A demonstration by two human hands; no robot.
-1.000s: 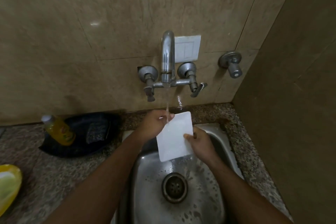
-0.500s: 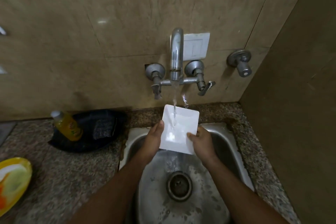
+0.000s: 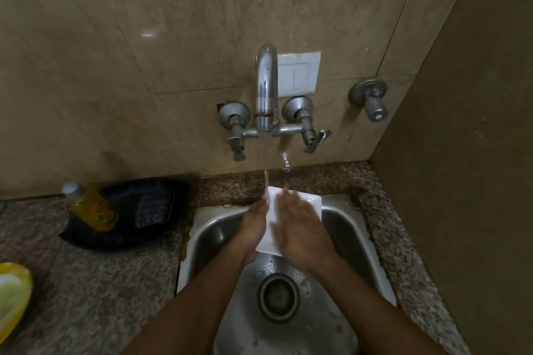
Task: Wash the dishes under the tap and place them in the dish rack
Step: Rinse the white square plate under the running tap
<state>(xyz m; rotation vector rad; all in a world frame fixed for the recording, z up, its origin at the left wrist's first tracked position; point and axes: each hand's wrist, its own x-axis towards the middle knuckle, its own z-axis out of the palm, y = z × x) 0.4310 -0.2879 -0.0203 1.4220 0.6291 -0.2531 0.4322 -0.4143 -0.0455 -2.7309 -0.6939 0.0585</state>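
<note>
A white rectangular dish (image 3: 308, 201) is held over the steel sink (image 3: 354, 228), under the water running from the tap (image 3: 266, 89). My left hand (image 3: 251, 230) holds the dish by its left edge from below. My right hand (image 3: 300, 228) lies flat on top of the dish with its fingers straight, covering most of it. The stream lands at the dish's far left corner. No dish rack is in view.
A black pan (image 3: 127, 219) with a dark scrub pad and a yellow bottle (image 3: 92, 207) sits on the granite counter left of the sink. A yellow plate (image 3: 11, 297) pokes in at the left edge. A wall closes the right side.
The dish has been tipped from upright to flatter. My right hand left the dish's right edge and now lies across its top. My left hand shifted lower along the left edge.
</note>
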